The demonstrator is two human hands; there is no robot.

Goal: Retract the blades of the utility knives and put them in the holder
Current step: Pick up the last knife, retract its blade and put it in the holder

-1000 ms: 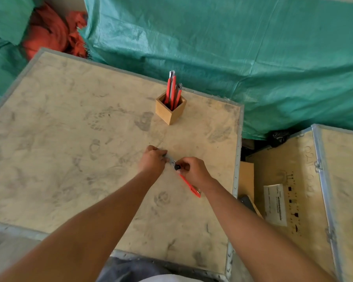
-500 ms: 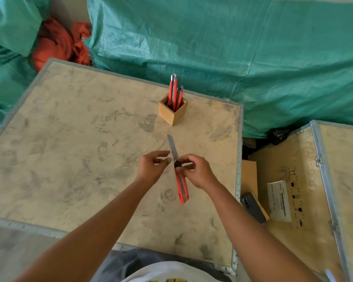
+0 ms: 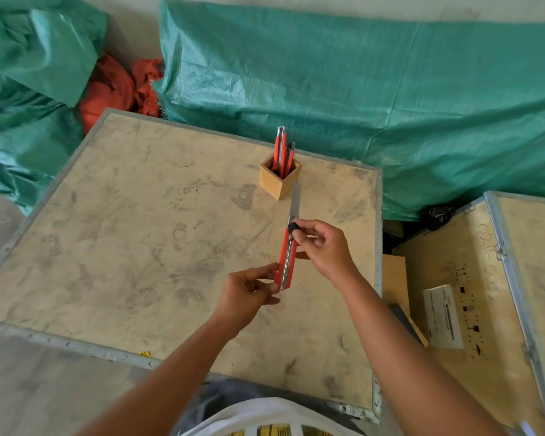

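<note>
A red utility knife (image 3: 286, 259) is held above the plywood board (image 3: 139, 247), pointing away from me. Its long steel blade (image 3: 295, 201) sticks out toward the holder. My left hand (image 3: 249, 292) pinches the rear end of the red handle. My right hand (image 3: 323, 247) has thumb and finger on the black slider knob (image 3: 292, 227) near the front of the handle. A square wooden holder (image 3: 279, 180) stands at the far side of the board. Several red utility knives (image 3: 282, 152) stand upright in it.
Green tarpaulin (image 3: 359, 89) covers the ground beyond the board, with orange cloth (image 3: 117, 89) at the far left. A second wooden crate (image 3: 485, 294) with a white label lies to the right. A dark gap separates the two crates.
The knife has been lifted and turned until it points at the holder. My left hand has slid from the blade end back to the handle's rear. My right hand stays on the slider.
</note>
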